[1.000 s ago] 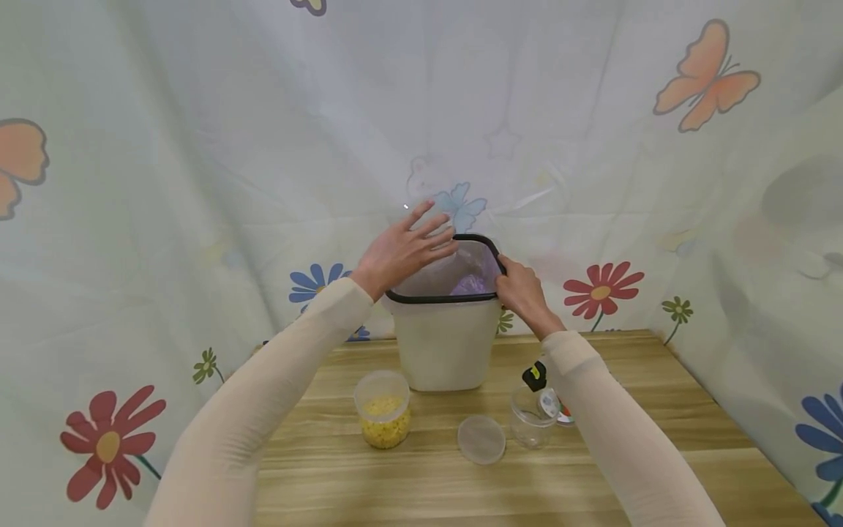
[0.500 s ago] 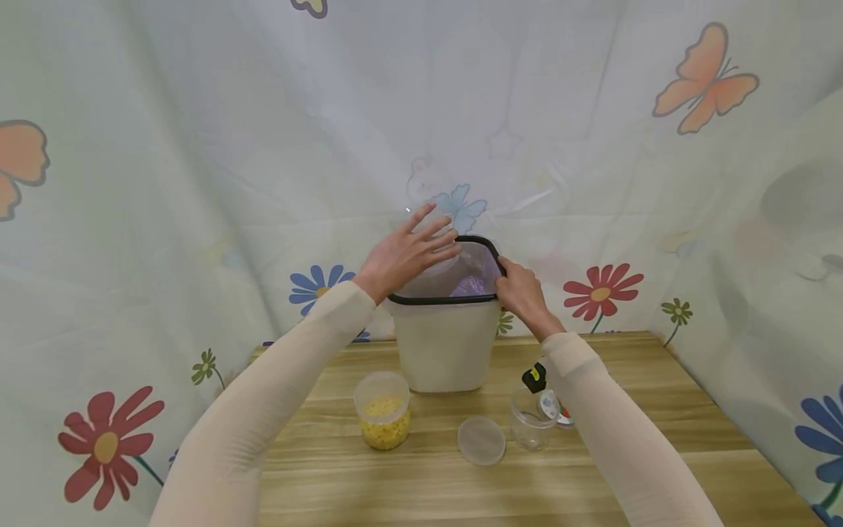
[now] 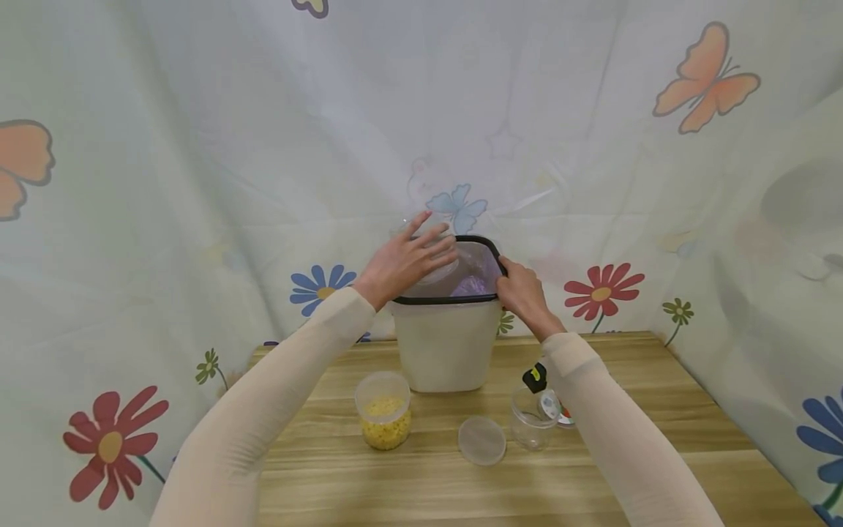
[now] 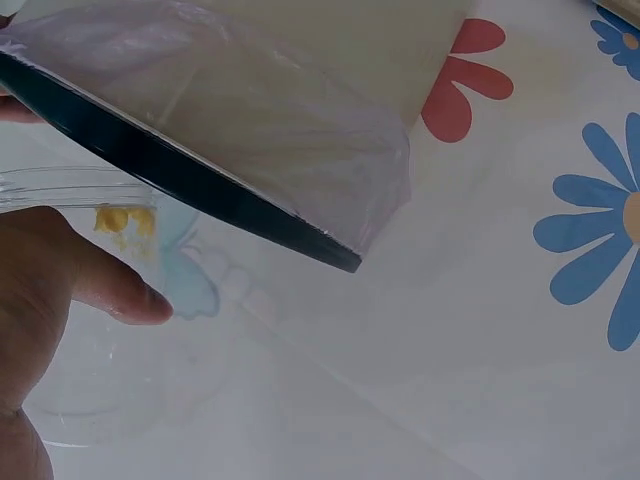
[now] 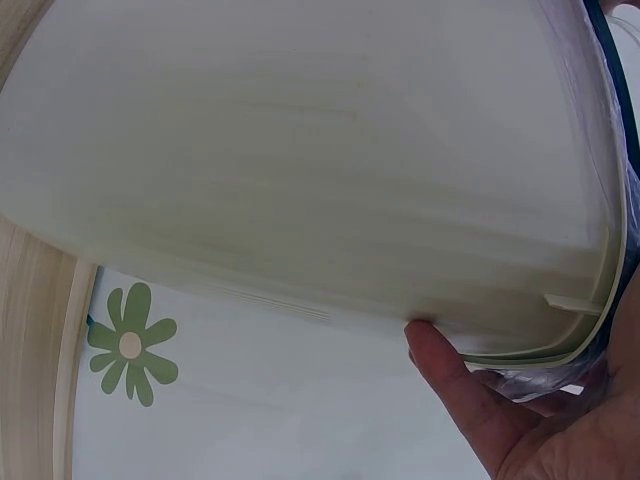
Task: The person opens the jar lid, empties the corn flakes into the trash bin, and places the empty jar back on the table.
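Note:
A cream trash can (image 3: 448,348) with a black rim and a thin purple liner (image 3: 470,285) stands upright at the back of the table. My left hand (image 3: 408,262) holds a clear plastic jar (image 4: 130,390), tipped mouth-down over the can's left side; most of the jar is hidden behind the hand in the head view. Yellow bits (image 4: 120,220) cling inside near its threaded mouth, seen in the left wrist view. My right hand (image 3: 522,294) grips the right side of the can's rim, its thumb (image 5: 440,360) against the outer wall.
On the wooden table (image 3: 369,490) stand a tub of yellow bits (image 3: 385,428) and a clear jar (image 3: 532,432). Between them lies a translucent round lid (image 3: 482,440). A black object with a yellow mark (image 3: 536,376) is partly behind my right sleeve. Printed cloth (image 3: 263,183) hangs around.
My left hand has dipped slightly with the clear jar, whose rim now shows lower inside the can's opening. The right hand and the can keep their place.

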`<state>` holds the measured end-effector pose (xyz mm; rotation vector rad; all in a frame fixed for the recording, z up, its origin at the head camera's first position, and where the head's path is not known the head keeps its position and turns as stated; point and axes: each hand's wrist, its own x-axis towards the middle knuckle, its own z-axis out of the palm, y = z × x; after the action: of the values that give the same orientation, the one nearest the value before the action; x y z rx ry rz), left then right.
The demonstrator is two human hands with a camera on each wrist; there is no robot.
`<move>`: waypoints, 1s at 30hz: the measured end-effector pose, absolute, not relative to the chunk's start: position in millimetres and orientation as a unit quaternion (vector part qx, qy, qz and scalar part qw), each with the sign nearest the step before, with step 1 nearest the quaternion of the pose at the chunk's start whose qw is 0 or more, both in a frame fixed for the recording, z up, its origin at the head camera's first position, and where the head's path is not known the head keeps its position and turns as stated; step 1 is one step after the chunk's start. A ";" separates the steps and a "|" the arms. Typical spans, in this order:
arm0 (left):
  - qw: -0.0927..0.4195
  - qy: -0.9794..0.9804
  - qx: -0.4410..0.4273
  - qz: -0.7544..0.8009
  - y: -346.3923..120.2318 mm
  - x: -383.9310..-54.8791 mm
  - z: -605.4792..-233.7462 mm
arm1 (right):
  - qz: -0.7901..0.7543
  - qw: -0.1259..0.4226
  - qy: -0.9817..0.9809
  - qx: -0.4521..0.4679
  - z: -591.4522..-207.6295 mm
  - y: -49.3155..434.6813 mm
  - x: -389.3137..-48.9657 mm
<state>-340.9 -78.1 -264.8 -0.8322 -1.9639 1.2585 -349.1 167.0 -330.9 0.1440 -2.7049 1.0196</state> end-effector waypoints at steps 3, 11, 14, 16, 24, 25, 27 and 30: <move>0.333 -0.761 -0.319 0.456 -79.9 -341.0 -265.0 | 0.349 0.129 -0.927 0.053 -331.3 167.0 -349.9; 0.364 -0.782 -0.322 0.390 -84.3 -344.7 -270.9 | 0.338 0.137 -0.929 0.064 -331.9 166.1 -349.2; 0.363 -0.790 -0.322 0.374 -85.5 -345.2 -272.1 | 0.335 0.141 -0.929 0.066 -331.5 165.5 -348.1; 0.362 -0.796 -0.320 0.363 -86.5 -344.7 -271.9 | 0.328 0.150 -0.931 0.067 -331.5 165.2 -347.8; 0.356 -0.827 -0.296 0.318 -92.4 -341.8 -269.6 | 0.327 0.174 -0.927 0.057 -331.9 167.6 -347.1; 0.354 -0.831 -0.294 0.313 -93.4 -341.7 -269.3 | 0.329 0.173 -0.927 0.057 -331.8 167.9 -347.2; 0.350 -0.837 -0.292 0.303 -95.1 -341.7 -268.7 | 0.332 0.171 -0.926 0.056 -331.2 168.3 -347.1; 0.353 -0.844 -0.288 0.284 -97.8 -341.9 -268.0 | 0.340 0.169 -0.923 0.058 -330.0 168.9 -346.1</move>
<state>-341.9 -97.8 -268.0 -0.7443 -2.1826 0.7356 -346.1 168.9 -330.0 0.1643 -2.6252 0.9654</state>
